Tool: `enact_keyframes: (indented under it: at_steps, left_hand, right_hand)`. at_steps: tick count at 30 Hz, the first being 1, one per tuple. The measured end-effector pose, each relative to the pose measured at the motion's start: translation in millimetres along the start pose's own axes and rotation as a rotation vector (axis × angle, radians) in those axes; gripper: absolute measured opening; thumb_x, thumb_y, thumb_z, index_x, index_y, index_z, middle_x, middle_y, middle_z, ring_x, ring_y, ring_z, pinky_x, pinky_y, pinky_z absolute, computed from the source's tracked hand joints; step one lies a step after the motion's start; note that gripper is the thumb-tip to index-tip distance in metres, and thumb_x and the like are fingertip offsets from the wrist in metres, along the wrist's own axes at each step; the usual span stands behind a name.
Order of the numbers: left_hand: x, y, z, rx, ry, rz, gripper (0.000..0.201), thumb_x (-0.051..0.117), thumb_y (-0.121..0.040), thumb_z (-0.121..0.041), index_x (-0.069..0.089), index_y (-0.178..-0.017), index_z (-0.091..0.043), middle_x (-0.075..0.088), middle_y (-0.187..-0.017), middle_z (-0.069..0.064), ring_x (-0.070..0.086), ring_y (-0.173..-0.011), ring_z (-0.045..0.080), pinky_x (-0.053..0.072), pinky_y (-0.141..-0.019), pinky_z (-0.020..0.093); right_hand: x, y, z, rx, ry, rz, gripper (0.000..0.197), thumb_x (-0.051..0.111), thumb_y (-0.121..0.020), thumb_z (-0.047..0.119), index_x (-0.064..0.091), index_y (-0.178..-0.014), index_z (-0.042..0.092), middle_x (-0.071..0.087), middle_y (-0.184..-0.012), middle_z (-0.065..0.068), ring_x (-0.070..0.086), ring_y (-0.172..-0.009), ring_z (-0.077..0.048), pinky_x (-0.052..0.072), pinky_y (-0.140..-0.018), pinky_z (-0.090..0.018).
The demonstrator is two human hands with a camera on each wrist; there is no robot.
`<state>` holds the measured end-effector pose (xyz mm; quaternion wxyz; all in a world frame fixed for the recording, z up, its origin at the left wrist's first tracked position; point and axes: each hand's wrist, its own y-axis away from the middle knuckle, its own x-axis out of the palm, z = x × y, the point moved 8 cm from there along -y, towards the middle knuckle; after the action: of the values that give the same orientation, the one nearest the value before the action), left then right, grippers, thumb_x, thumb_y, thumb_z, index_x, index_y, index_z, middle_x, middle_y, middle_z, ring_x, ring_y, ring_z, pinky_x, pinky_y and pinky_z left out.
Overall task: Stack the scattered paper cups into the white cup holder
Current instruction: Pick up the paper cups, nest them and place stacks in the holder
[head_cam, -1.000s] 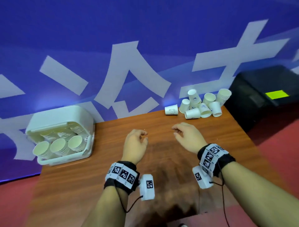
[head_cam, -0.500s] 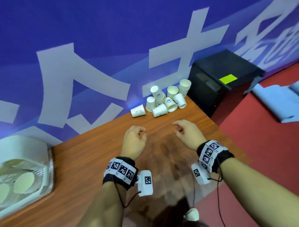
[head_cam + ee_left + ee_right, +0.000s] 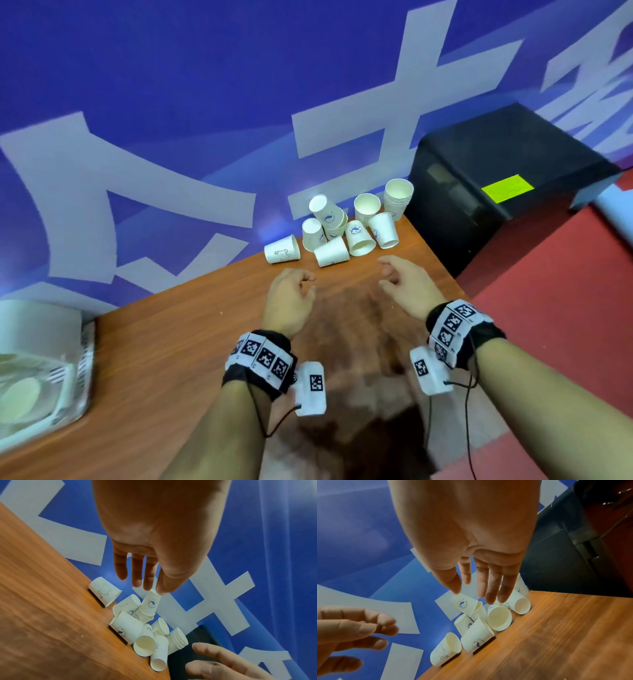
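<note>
Several white paper cups (image 3: 346,229) lie jumbled at the table's far right corner, some on their sides, one nested stack (image 3: 397,197) upright at the back. The pile also shows in the left wrist view as cups (image 3: 137,626) and in the right wrist view as cups (image 3: 481,620). My left hand (image 3: 291,298) hovers just short of the pile, fingers loosely curled, holding nothing. My right hand (image 3: 404,281) hovers beside it, fingers relaxed and empty. The white cup holder (image 3: 41,370) sits at the left edge, with cups inside.
The wooden table (image 3: 171,359) ends close behind the cups against a blue wall (image 3: 205,102) with white lettering. A black box (image 3: 496,178) with a yellow label stands right of the table corner. Red floor (image 3: 565,291) lies to the right.
The view has swung right, so the cup holder slid to the left edge. Both hands have moved forward toward the cup pile, fingers a little more spread.
</note>
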<state>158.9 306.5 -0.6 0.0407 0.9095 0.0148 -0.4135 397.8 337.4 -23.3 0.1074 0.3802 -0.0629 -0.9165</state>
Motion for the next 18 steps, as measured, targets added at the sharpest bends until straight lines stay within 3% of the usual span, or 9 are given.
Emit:
enact_keyframes:
  at_steps: [5, 11, 14, 18]
  left_hand:
    - [25, -37, -17, -0.058, -0.070, -0.017, 0.022, 0.062, -0.086, -0.018, 0.067, -0.108, -0.019, 0.059, -0.109, -0.004, 0.056, -0.097, 0.015, 0.042, -0.089, 0.025]
    - [32, -63, -22, -0.125, -0.115, -0.046, 0.025, 0.063, -0.086, -0.015, 0.067, -0.110, -0.016, 0.059, -0.112, 0.000, 0.057, -0.098, 0.018, 0.043, -0.090, 0.027]
    - [32, -70, -26, -0.134, -0.119, -0.052, 0.025, 0.064, -0.085, -0.013, 0.067, -0.109, -0.015, 0.059, -0.111, 0.002, 0.057, -0.097, 0.020, 0.043, -0.089, 0.027]
    - [30, -83, -31, -0.128, -0.143, -0.043, 0.027, 0.063, -0.084, -0.013, 0.067, -0.110, -0.016, 0.059, -0.110, 0.001, 0.056, -0.097, 0.019, 0.042, -0.088, 0.026]
  right_hand:
    - [-2, -53, -37, 0.045, -0.138, 0.106, 0.046, 0.062, -0.088, 0.019, 0.050, -0.133, 0.026, 0.060, -0.103, 0.006, 0.060, -0.101, -0.015, 0.046, -0.091, -0.029]
    - [14, -99, -58, 0.131, -0.264, 0.211, 0.057, 0.060, -0.087, 0.018, 0.043, -0.141, 0.027, 0.062, -0.107, 0.001, 0.059, -0.095, -0.015, 0.046, -0.084, -0.028]
    - [29, -115, -61, 0.230, -0.481, 0.258, 0.061, 0.062, -0.087, 0.012, 0.042, -0.143, 0.025, 0.063, -0.109, -0.007, 0.059, -0.091, -0.016, 0.050, -0.081, -0.030]
    - [46, -131, -62, 0.443, -0.838, 0.330, 0.055, 0.058, -0.093, 0.008, 0.043, -0.142, 0.027, 0.057, -0.121, -0.011, 0.060, -0.108, -0.027, 0.053, -0.090, -0.041]
